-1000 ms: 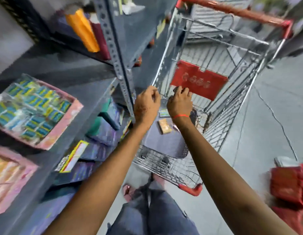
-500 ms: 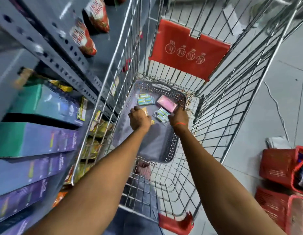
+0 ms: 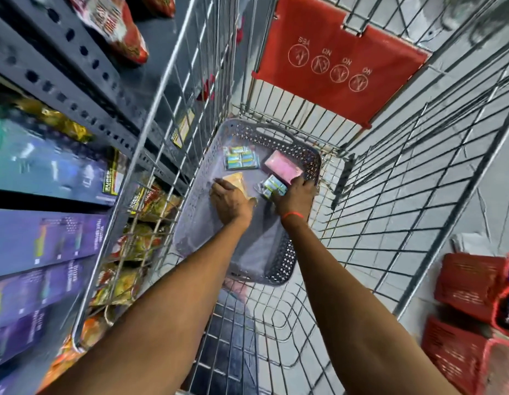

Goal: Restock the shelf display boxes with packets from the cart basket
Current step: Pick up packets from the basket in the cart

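A grey perforated basket [image 3: 196,212] lies in the wire cart [image 3: 390,195]. Inside it are a blue-green multipack [image 3: 241,161], a pink packet [image 3: 281,166], a yellow-orange packet [image 3: 235,180] and a smaller blue-green pack [image 3: 273,187]. My left hand [image 3: 230,202] rests palm down on the yellow-orange packet, its fingers curled over it. My right hand [image 3: 294,195], with a red thread at the wrist, lies over the smaller blue-green pack beside the pink packet. How firmly either hand grips is hidden.
Grey metal shelving [image 3: 85,78] runs along the left, with purple and blue boxes [image 3: 45,238] and snack bags [image 3: 133,243] pressed near the cart's side. The cart's red child-seat flap [image 3: 335,58] hangs at the far end. Red plastic baskets [image 3: 475,332] are stacked on the floor at right.
Both hands went from the cart's rim down into the grey basket and now lie on the packets. My view dropped from the upper shelf to the cart's inside.
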{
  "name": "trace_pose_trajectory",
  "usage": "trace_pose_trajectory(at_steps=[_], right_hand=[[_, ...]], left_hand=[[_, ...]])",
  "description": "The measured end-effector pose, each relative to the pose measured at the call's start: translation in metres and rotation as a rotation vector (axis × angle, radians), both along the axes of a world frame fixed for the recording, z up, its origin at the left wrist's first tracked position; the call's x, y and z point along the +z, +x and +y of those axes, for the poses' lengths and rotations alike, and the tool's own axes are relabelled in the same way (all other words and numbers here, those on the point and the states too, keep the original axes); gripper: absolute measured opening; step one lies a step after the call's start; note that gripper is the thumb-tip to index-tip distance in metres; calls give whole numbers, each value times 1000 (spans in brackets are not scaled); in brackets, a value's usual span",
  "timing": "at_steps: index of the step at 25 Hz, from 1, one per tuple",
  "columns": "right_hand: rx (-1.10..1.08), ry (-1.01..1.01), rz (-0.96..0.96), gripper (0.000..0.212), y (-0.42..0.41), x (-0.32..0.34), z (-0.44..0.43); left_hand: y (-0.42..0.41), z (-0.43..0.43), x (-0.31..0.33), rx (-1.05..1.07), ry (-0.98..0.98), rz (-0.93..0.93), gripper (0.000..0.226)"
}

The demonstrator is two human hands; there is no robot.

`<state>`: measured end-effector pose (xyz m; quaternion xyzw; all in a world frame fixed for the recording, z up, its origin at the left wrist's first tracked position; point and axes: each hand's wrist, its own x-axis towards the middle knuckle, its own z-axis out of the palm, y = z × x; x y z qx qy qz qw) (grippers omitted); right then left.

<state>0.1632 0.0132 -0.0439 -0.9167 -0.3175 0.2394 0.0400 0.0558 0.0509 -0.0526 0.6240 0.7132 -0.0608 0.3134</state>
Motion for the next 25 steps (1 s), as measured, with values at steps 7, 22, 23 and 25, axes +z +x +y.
trace_pose_trajectory(at_steps=[7,22,23,25], right_hand=[[222,-81,-83,60,25,-13,31],[400,-102,16,55,-57,292,1],[439,-88,31,54,-67,322,-3],[514,-41,65,50,-93,381,-6]], left_hand=[[-1,8,0,6,-3,15,104],[-72,-26,295,-264,380,-68,89],[-87,-31,320,-262,411,-61,87],[-118,-38,366,-224,474,-59,78]])
